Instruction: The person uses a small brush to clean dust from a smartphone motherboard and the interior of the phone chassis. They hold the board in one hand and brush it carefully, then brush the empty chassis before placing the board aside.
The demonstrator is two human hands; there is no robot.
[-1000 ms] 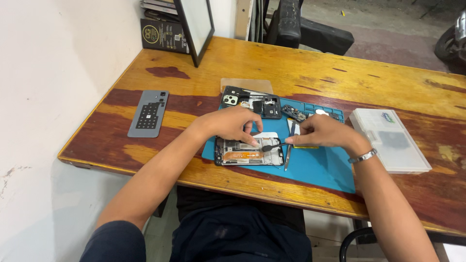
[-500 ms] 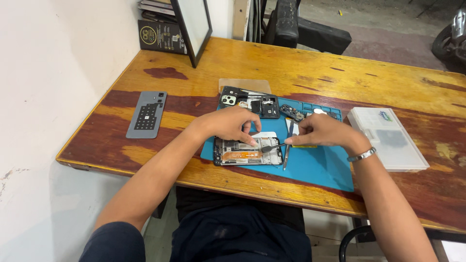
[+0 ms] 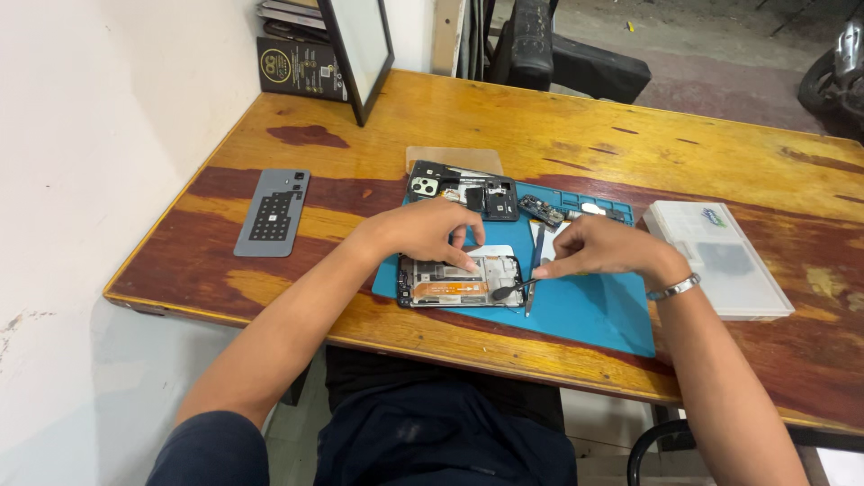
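Hands are meeting over an opened black smartphone frame (image 3: 459,281), a flat rounded rectangle showing metal shielding and an orange flex strip inside, which is lying on a smooth blue rectangular work mat (image 3: 594,310) at the front edge of a glossy, varnished wooden table (image 3: 558,117). Fingers of the left hand (image 3: 436,234) are curling down and pressing on the frame's upper edge, holding nothing. Fingers of the right hand (image 3: 598,247) are pinching narrowly around a thin dark tool (image 3: 511,289) whose tip is touching the frame's right end. A black back cover with camera cutouts (image 3: 463,191) is sitting at the mat's far edge. A shallow translucent plastic parts box (image 3: 720,261) is lying to the right; its contents cannot be made out. A grey perforated rectangular pad (image 3: 273,211) is lying well apart to the left.
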